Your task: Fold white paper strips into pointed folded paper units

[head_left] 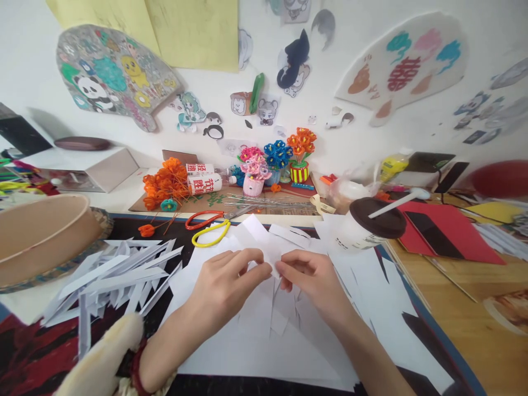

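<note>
A small piece of white paper (270,252) is pinched between the fingertips of both my hands, above the white sheets (231,344) on the table. My left hand (233,280) closes thumb and forefinger on its left side. On the other side, my right hand (315,278) is closed too, thumb against the fingers. White against white, the paper's exact outline is hard to make out. Loose paper strips (284,311) lie below my hands. To the left is a pile of folded paper strips (119,275). Scissors with one red and one yellow handle (212,236) lie just beyond my left hand.
A lidded cup with a straw (373,225) stands beyond my right hand. At the left edge is a round wooden container (41,231). Orange pipe-cleaner flowers (167,184) and small flower pots (253,184) line the back. A red folder (449,231) lies at right.
</note>
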Available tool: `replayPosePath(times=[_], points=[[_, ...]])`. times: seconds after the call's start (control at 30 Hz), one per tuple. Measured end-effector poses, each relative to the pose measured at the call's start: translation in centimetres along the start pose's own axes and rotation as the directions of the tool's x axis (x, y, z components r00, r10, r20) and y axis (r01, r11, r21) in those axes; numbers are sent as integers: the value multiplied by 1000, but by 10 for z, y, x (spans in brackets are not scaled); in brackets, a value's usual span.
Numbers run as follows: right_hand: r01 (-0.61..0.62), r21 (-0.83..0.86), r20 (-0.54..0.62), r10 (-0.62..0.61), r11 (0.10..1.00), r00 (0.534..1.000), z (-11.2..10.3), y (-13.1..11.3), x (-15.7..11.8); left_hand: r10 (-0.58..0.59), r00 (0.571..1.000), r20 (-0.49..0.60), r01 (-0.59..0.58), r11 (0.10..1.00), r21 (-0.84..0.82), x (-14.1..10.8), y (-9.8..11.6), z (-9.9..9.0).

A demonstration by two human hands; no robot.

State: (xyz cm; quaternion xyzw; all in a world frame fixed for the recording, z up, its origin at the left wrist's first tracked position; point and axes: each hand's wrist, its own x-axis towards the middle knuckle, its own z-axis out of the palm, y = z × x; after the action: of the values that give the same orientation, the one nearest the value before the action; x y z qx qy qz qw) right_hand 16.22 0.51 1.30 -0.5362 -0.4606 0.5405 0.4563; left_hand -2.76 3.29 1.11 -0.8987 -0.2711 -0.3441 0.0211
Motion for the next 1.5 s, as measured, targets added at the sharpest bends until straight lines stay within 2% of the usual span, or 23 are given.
replayPosePath(times=[0.13,0.2,0.37,0.53,0.67,0.8,0.93,1.03,1.3,1.4,1.5], points=[[-9,73,34,6,997,999,-1,0,-1,-169,985,-31,158,961,-228,3,4,3],[-10,118,47,5,993,999,-1,3,-1,-228,972,-50,205,936,-287,5,7,3],[-40,190,87,24,981,996,-1,8,-1,-295,949,-113,265,939,-219,7,12,1],[-100,220,191,58,970,980,0,9,-1,-374,916,-145,348,921,-177,5,14,-1],[-92,275,174,44,957,984,-1,10,0,-418,895,-156,393,904,-171,5,15,-1],[-76,308,182,19,948,983,0,10,-1,-464,882,-81,416,848,-327,7,14,1],[-92,309,183,36,946,982,1,11,-1,-518,844,140,505,681,-530,6,11,4],[-111,309,183,56,945,981,2,11,-1,-516,813,268,568,604,-560,6,10,5],[-164,302,278,78,939,958,3,11,-2,-472,846,248,521,635,-571,9,13,3],[-141,266,301,57,954,952,3,11,-2,-540,799,265,579,574,-579,10,17,5],[-94,229,310,19,969,951,4,10,-2,-624,711,324,663,441,-604,10,21,7]])
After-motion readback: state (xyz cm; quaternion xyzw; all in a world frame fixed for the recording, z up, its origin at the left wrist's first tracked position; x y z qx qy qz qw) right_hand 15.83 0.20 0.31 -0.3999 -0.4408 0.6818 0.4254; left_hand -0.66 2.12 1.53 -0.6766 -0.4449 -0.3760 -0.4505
